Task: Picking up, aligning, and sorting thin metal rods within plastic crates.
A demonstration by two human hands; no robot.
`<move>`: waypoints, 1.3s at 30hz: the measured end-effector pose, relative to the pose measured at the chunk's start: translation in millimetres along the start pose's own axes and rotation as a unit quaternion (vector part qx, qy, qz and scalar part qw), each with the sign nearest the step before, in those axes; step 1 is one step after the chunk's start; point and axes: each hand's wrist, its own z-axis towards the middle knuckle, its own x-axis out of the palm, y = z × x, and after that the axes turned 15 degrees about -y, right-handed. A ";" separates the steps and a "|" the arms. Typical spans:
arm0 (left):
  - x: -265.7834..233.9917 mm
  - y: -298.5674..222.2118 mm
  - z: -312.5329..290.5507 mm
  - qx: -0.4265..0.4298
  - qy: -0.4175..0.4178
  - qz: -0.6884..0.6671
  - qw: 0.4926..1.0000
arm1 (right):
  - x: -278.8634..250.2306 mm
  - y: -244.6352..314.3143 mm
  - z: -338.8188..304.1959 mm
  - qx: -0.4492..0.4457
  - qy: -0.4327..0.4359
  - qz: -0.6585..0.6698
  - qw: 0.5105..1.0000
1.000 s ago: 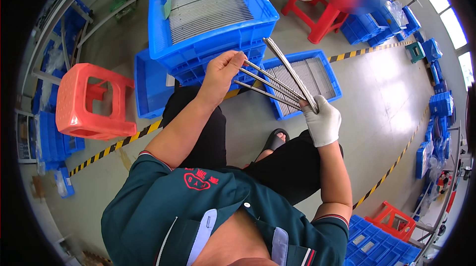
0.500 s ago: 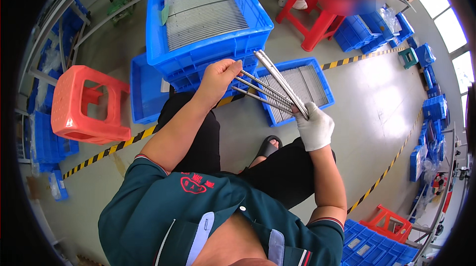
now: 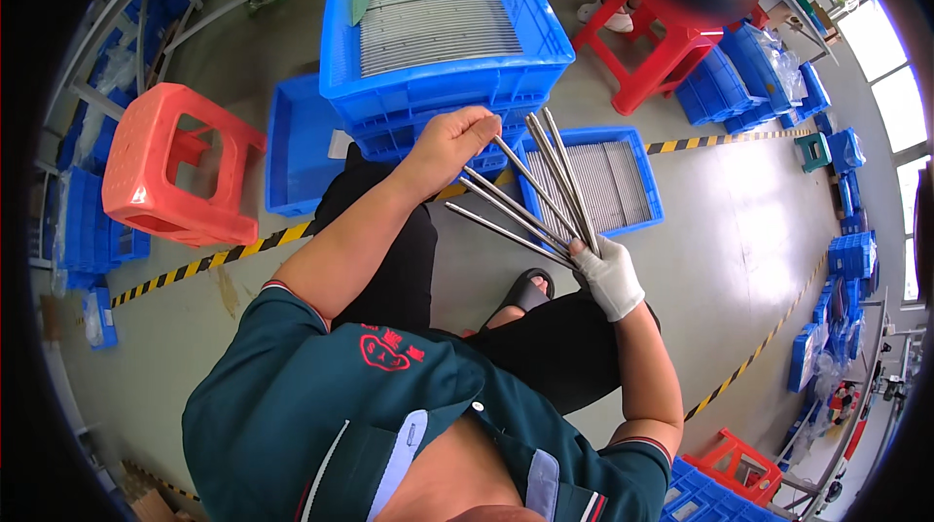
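Several slim silvery metal rods (image 3: 516, 210) spread out like a fan from my right hand (image 3: 611, 276), which wears a white glove with bare fingertips and is closed round their lower ends. My bare left hand (image 3: 452, 145) pinches the upper end of one rod. Beyond my hands, a tall blue crate (image 3: 448, 84) holds rows of similar rods (image 3: 438, 21) with a small green piece (image 3: 361, 2) on them. A lower blue crate (image 3: 654, 193) behind the fanned rods also holds rows of rods (image 3: 603, 181).
An orange-red plastic stool (image 3: 146, 157) stands at left, beside a blue tray (image 3: 292, 157). A person sits on a red stool (image 3: 647, 55) at the far right. Yellow-black floor tape (image 3: 209, 262) crosses the floor. Blue crates (image 3: 715, 89) line the right side.
The rods have fanned wider, and my left hand has shifted to pinch a different rod end. The view has turned slightly, so the crates appear further right.
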 end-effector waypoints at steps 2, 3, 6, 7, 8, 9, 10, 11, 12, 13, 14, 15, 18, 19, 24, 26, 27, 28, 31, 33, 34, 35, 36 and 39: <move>-2.4 4.5 -1.4 -0.007 -0.010 -0.007 1.000 | -0.2 -1.2 0.4 -0.004 0.001 -0.008 1.000; -2.2 5.9 -2.3 0.003 -0.003 -0.009 1.000 | 0.0 -6.4 0.7 -0.003 -0.010 0.003 1.000; 0.0 4.5 -4.9 0.014 0.008 -0.013 1.000 | 0.2 -11.3 1.8 -0.003 -0.022 -0.002 1.000; 0.3 5.1 -5.2 0.008 0.004 -0.018 1.000 | 0.5 -10.8 0.8 -0.003 -0.019 0.015 1.000; -1.5 3.3 -4.4 0.008 0.003 -0.018 1.000 | 1.1 -10.2 0.4 -0.001 -0.017 0.031 0.999; -1.9 0.1 -4.4 0.007 0.002 -0.004 1.000 | 0.8 -10.2 -0.6 0.003 -0.017 0.031 0.999; -2.3 -1.9 -4.2 0.006 0.001 0.009 1.000 | 0.9 -9.2 0.1 -0.008 -0.017 0.016 1.000; -4.0 -1.8 -4.3 0.000 -0.001 0.015 1.000 | 1.1 -8.2 0.7 -0.018 -0.017 0.002 1.000; -5.4 -2.0 -4.2 -0.004 0.002 0.014 1.000 | 1.6 -5.9 0.8 -0.013 -0.018 0.002 1.000; -6.5 -2.1 -4.3 -0.003 0.001 0.009 1.000 | 2.1 -3.2 0.8 -0.022 -0.017 -0.006 1.000; -7.4 -1.6 -4.4 -0.002 0.001 0.005 1.000 | 2.3 -2.3 0.5 -0.032 -0.015 -0.014 0.999; -8.7 -0.9 -2.6 -0.006 0.008 -0.013 1.000 | 2.7 -2.7 2.3 -0.030 -0.012 -0.001 0.999; -9.1 -0.8 -2.3 -0.017 0.011 -0.024 0.999 | 3.3 3.7 -2.5 0.003 -0.007 0.032 0.999; -8.5 -2.0 -2.1 -0.018 0.011 -0.025 0.999 | 2.7 3.5 -1.7 0.004 -0.007 0.031 0.999; -10.1 -3.1 -3.0 0.004 0.017 -0.004 1.000 | 1.4 1.9 -0.2 -0.006 0.025 0.012 1.000; -12.5 -5.2 -2.7 0.025 0.029 -0.003 0.999 | 1.6 13.3 -7.7 0.037 0.054 0.062 0.996; -13.0 -7.2 -2.6 0.049 0.039 -0.004 0.998 | 0.9 18.9 -11.2 0.078 0.083 0.111 0.987; -13.5 -9.6 -2.9 0.049 0.040 -0.005 0.998 | -1.6 16.6 -10.6 0.078 0.081 0.111 0.987; -16.2 -12.0 -2.5 0.094 0.076 0.005 0.993 | -5.9 7.1 -6.8 0.120 0.162 0.116 0.973; -19.8 -8.7 0.9 0.079 0.043 -0.030 0.996 | -7.9 6.0 -6.9 0.115 0.168 0.111 0.973; -21.7 -7.8 2.7 0.061 0.010 -0.065 0.996 | -7.9 5.5 -7.0 0.112 0.176 0.107 0.972; -23.0 -8.5 4.3 0.058 0.023 -0.055 0.997 | -7.0 5.9 -7.5 0.112 0.177 0.107 0.972; -20.6 -9.8 3.5 0.057 0.022 -0.055 0.997 | -6.6 6.9 -8.8 0.102 0.182 0.103 0.973; -14.6 -9.7 3.0 0.010 0.079 -0.077 0.994 | -3.4 16.0 -14.8 0.097 0.188 0.096 0.973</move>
